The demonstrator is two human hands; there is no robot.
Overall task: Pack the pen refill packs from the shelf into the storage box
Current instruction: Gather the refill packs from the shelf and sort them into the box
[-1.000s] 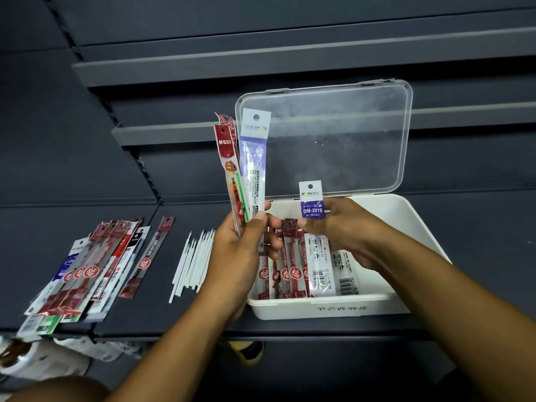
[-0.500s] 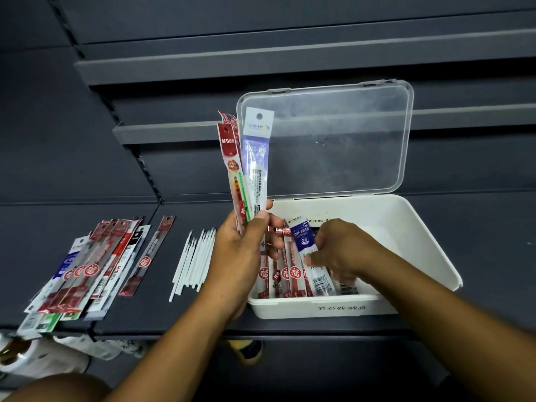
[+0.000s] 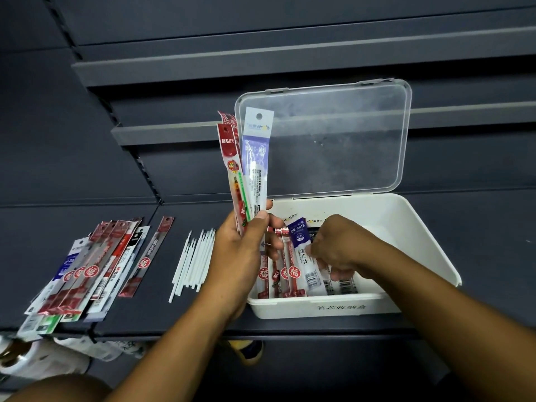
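The shelf (image 3: 478,227) bore the white box (image 3: 412,236), its clear lid (image 3: 333,134) upright. A pile of packs (image 3: 95,265) lay at left, with loose refills (image 3: 194,256) beside it. The left hand (image 3: 240,250) gripped a fan of packs (image 3: 252,169) upright. The right hand (image 3: 339,245) curled over the boxed packs (image 3: 294,271); its grip was unclear.

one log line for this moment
left hand: holds refill packs upright | right hand: touches blue pack in storage box | shelf pile: unpacked

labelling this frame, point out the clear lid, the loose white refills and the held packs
clear lid (image 3: 324,140), head view, panel centre
loose white refills (image 3: 193,264), head view, middle of bundle
held packs (image 3: 256,158), head view, purple pack's face
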